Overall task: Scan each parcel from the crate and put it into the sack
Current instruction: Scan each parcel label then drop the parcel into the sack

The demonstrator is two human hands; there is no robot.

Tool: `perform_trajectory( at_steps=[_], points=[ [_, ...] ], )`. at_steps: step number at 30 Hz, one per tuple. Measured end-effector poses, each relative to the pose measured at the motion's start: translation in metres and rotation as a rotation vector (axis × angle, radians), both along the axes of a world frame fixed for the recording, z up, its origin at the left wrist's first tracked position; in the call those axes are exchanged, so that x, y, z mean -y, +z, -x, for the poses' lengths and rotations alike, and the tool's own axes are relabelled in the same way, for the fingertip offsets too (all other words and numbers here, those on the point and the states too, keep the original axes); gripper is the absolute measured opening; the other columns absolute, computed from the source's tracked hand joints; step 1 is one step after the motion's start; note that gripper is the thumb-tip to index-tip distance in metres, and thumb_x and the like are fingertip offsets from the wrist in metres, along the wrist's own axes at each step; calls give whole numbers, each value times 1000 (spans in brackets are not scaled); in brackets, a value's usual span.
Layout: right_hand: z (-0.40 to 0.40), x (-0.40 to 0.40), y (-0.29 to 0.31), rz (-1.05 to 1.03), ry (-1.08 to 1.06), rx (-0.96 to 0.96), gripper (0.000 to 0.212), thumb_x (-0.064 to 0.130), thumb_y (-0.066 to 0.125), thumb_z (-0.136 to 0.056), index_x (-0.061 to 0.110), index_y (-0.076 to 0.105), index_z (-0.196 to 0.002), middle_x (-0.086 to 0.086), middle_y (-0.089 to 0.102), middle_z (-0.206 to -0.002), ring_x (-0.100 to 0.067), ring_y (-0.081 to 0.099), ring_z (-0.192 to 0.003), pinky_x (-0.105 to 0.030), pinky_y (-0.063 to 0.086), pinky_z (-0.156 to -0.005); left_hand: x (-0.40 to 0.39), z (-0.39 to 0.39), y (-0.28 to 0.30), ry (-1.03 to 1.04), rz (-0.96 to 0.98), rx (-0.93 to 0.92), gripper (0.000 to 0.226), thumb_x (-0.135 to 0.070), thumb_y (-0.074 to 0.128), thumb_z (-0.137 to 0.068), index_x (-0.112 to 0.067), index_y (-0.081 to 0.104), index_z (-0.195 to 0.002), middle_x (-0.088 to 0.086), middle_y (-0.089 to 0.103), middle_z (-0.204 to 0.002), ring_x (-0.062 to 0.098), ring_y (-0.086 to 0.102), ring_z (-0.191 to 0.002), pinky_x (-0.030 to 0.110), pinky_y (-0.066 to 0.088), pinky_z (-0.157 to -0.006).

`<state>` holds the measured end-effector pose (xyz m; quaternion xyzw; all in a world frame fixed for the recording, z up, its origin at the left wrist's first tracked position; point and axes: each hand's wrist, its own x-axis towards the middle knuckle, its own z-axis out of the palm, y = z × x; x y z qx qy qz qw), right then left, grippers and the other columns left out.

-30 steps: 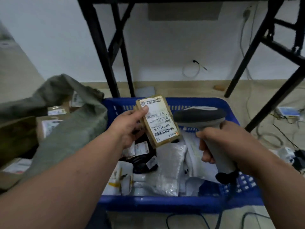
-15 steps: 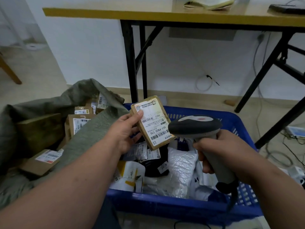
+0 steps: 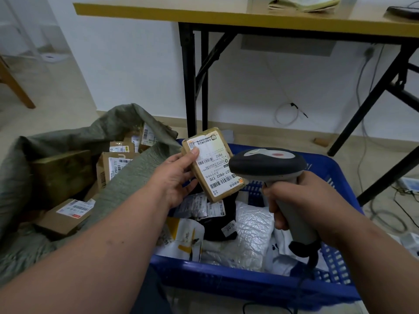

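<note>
My left hand [image 3: 175,177] grips a small brown cardboard parcel [image 3: 212,164] with a white barcode label, tilted above the far left corner of the blue plastic crate [image 3: 238,282]. My right hand [image 3: 303,200] holds a grey and black barcode scanner [image 3: 265,163], its head right beside the parcel's label and covering part of it. Inside the crate lie several white, silver and black bagged parcels [image 3: 251,232]. The open grey-green sack [image 3: 127,175] sits to the crate's left, holding several labelled cardboard boxes [image 3: 113,168].
A table with a yellow top [image 3: 226,13] and black metal legs [image 3: 189,82] stands right behind the crate against the white wall. Cables and adapters [image 3: 403,200] trail on the floor to the right. A wooden leg [image 3: 15,85] shows at far left.
The view has tilted up, bringing the tabletop and more of the sack into sight. The scanner head has moved closer to the parcel and now overlaps its label.
</note>
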<state>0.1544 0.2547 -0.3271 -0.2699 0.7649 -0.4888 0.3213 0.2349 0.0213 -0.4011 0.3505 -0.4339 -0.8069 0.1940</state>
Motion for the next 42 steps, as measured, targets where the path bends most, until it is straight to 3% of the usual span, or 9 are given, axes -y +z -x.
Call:
perform_trajectory(
  at_steps=[4,8,17,24,29,31,35,42],
  points=[
    [-1,3,-1,-19,-6,-23,34,30,63,-64,-2,66,-76,-16,64,-62,-25,62,-51,-35,51,-55,1,-2,0,-1,-3,-1,30,-28,78,-80,-23,58,-101,4,77,-100,22,70,-98,37,51,-79],
    [-2,6,-1,-22,-3,-32,32,31,64,-66,0,66,-76,-12,65,-62,-23,62,-51,-35,51,-55,5,-3,0,-12,-7,-3,32,-28,78,-79,-22,58,-104,4,77,-100,23,70,-102,41,51,-92],
    [-5,17,-2,-21,-7,-53,31,33,64,-64,3,67,-70,-19,65,-64,-27,61,-53,-37,48,-57,13,-6,-1,-6,-25,-3,42,-29,80,-77,-21,59,-112,4,77,-100,23,70,-103,44,49,-98],
    [-7,23,-1,-16,-6,-53,37,32,63,-65,-2,65,-78,-20,65,-63,-26,61,-51,-34,50,-54,15,-10,2,8,-44,5,40,-27,80,-76,-20,59,-110,4,77,-98,24,72,-100,40,54,-90],
    [-10,34,-2,0,-30,-52,18,17,65,-83,-1,64,-81,-9,65,-59,-23,63,-50,-29,51,-49,22,-24,10,81,-78,4,39,-22,79,-78,-17,58,-110,8,77,-95,26,74,-93,41,60,-79],
    [-12,41,-2,-13,-33,-49,17,16,65,-83,0,65,-81,-8,66,-59,-23,64,-50,-31,51,-50,29,-33,18,149,-60,3,38,-24,78,-80,-17,59,-112,6,77,-92,24,75,-86,37,61,-66],
    [-19,57,-5,-43,-3,-47,20,17,66,-81,-3,65,-81,-9,67,-59,-23,65,-51,-36,54,-55,50,-60,30,423,-42,-30,36,-26,74,-86,-18,58,-118,7,75,-102,26,72,-96,47,60,-80],
    [-35,92,-14,-35,32,-2,17,15,67,-83,0,64,-79,-11,63,-60,-25,64,-53,-37,53,-57,90,-108,27,997,-145,-48,73,-23,65,-94,-33,20,-151,6,53,-127,26,67,-94,46,60,-79]
  ],
)
